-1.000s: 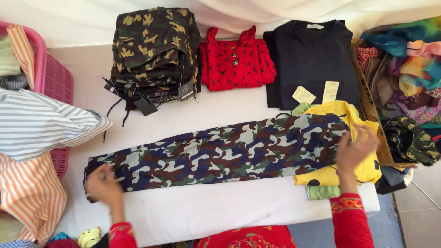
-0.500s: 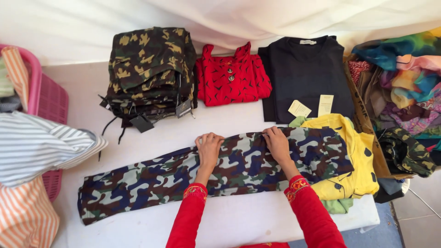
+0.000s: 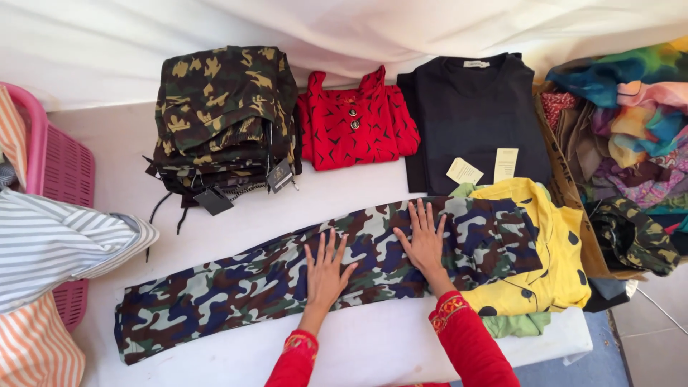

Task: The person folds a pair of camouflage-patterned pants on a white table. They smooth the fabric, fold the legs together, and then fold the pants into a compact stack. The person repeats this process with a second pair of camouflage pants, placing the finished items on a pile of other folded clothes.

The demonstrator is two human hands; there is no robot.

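1. A white table (image 3: 236,215) fills most of the view, with clothes spread over it.
2. Long camouflage trousers (image 3: 236,290) in blue, brown and white lie flat across the near part of the table, running from the lower left up to the right, where their end rests on a yellow garment.
3. A black shirt (image 3: 473,118) lies folded at the far edge, with two paper tags on its near hem.
4. A stack of green camouflage clothes (image 3: 222,118) sits at the far left of the table, with dark tags hanging from it.
5. A yellow garment (image 3: 548,269) with dark spots lies at the right end, partly under the trousers.
6. A red top (image 3: 355,122) with buttons lies folded between the green stack and the black shirt.
7. A pink basket (image 3: 61,172) stands at the left, with striped cloth draped in front of it.
8. The right hand (image 3: 424,240) lies flat on the trousers, fingers spread, gripping nothing.
9. The left hand (image 3: 326,272) lies flat just beside it, palm down, fingers spread, also holding nothing.
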